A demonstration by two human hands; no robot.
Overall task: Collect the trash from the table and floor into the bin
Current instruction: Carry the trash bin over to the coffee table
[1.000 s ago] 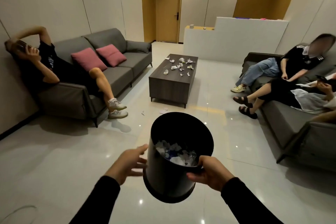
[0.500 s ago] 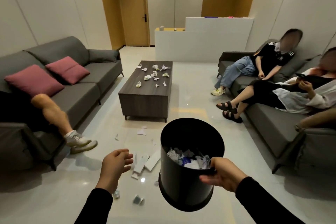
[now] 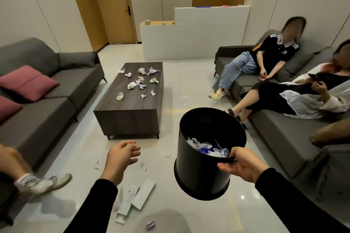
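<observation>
Seated people's faces are blurred; the left sofa [image 3: 47,89] runs off the frame's edge; the bin [image 3: 204,168] hides floor and a sandalled foot.

Office lounge, 2 grey sofas [image 3: 62,89], coffee table [image 3: 132,104], reception counter [image 3: 189,38]

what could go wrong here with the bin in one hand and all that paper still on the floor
1. The bin hangs tilted from the right hand by its rim alone; bending down might spill the crumpled paper inside.
2. Flat white packaging lies on the glossy floor near the left hand; stepping on it may cause a slip.
3. A seated person's shoe sits close to the scraps and could get bumped.
</observation>
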